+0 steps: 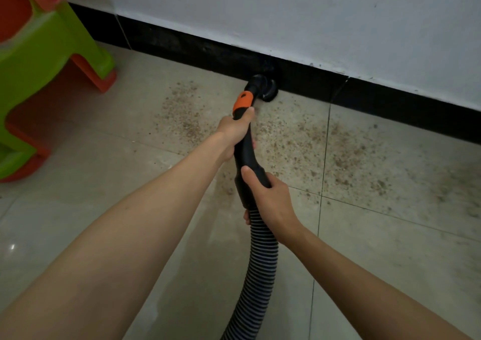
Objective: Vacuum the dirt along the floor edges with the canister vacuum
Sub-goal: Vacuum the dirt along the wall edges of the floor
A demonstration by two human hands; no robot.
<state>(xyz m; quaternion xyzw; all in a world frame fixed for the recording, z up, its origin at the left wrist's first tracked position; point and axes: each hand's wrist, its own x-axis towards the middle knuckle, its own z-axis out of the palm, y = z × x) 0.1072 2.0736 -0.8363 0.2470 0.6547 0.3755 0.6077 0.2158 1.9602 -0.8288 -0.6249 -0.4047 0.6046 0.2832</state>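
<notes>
A black vacuum wand (246, 144) with an orange collar (243, 102) points away from me at the wall. Its round brush nozzle (265, 87) rests on the tile where the floor meets the black baseboard (197, 49). My left hand (234, 134) grips the wand just below the orange collar. Lower down, my right hand (270, 196) holds the wand where the ribbed black hose (256, 274) joins it. Brown dirt (346, 157) is scattered over the beige tiles on both sides of the nozzle, thickest to the right. The canister itself is out of sight.
Stacked green and orange plastic stools (44, 61) stand at the left, near the baseboard. A white wall (312, 14) rises above the baseboard. The hose trails down to the bottom edge between my arms.
</notes>
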